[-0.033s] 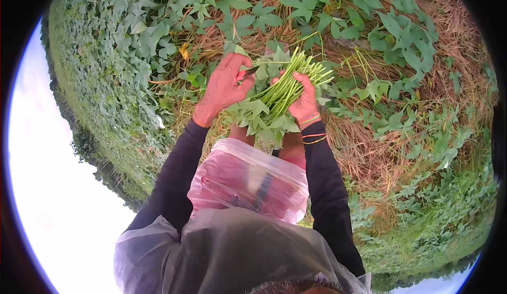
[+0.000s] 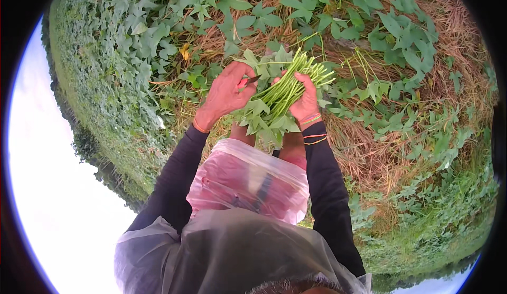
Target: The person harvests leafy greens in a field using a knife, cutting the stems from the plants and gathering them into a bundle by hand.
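Note:
My right hand (image 2: 304, 100) is wrapped round a thick bundle of cut green leafy stems (image 2: 285, 92). The bare stem ends fan out to the upper right, and the broad pointed leaves (image 2: 257, 108) hang at the lower left. Just left of the bundle, my left hand (image 2: 226, 92) is closed on a small knife (image 2: 252, 80). Its dark blade points right toward the stems, while a bit of red handle shows between the fingers. A loose leaf (image 2: 249, 58) lies by the left fingertips; whether they hold it is hard to see.
Green vines (image 2: 142, 35) spread over the ground at the left and far side. Dry brown straw (image 2: 364, 141) covers the ground on the right, with more leaves (image 2: 404, 35) beyond. Thin clear plastic (image 2: 248, 183) covers my lap.
My left hand has shifted slightly right and nearer to me with the knife. The leaf by its fingertips has moved right toward the bundle. My right hand stays in place.

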Demonstrator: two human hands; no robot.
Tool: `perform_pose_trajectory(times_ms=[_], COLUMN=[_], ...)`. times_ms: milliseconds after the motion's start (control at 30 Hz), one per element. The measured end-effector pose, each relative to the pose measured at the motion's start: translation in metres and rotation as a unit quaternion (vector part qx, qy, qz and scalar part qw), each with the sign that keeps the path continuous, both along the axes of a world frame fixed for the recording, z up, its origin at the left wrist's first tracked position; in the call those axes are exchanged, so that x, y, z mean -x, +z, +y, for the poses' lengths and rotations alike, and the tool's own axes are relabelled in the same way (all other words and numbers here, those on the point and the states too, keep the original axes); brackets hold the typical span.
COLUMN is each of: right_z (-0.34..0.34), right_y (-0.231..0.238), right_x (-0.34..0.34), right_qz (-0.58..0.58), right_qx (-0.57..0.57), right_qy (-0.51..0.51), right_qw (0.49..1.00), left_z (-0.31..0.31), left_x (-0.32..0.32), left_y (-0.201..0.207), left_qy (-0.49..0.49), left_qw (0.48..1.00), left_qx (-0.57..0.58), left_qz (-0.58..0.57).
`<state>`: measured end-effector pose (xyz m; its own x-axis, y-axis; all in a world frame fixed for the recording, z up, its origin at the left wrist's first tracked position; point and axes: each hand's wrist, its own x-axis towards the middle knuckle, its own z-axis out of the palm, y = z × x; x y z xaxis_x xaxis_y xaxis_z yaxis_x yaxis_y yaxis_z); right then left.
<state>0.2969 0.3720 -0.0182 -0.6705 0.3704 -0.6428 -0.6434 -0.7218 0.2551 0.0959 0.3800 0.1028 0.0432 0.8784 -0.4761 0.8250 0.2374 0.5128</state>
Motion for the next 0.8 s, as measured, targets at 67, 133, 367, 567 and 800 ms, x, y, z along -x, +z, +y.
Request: perform_pose_trajectory(times_ms=[67,133,367,567,800], right_z=[0.002,0.004,0.005,0.015,0.017], right_y=[0.000,0.001,0.000,0.008,0.005], right_x=[0.000,0.002,-0.002,0.002,0.006], right_qz=[0.015,0.023,0.000,0.014,0.051], right_qx=[0.025,0.010,-0.037,-0.080,-0.055], right_qy=[-0.031,-0.029,-0.001,0.027,-0.020], right_qw=[0.999,0.999,0.999,0.996,0.997], left_z=[-0.016,-0.020,-0.002,0.009,0.000], left_x=[-0.002,-0.008,0.010,0.010,0.007], left_y=[0.001,-0.006,-0.017,-0.009,-0.018], left_qy=[-0.019,-0.053,-0.110,-0.100,-0.109], left_qw=[0.997,0.995,0.970,0.964,0.981], left_qx=[0.069,0.064,0.196,0.239,0.163], left_qz=[-0.039,-0.056,-0.089,-0.065,-0.011])
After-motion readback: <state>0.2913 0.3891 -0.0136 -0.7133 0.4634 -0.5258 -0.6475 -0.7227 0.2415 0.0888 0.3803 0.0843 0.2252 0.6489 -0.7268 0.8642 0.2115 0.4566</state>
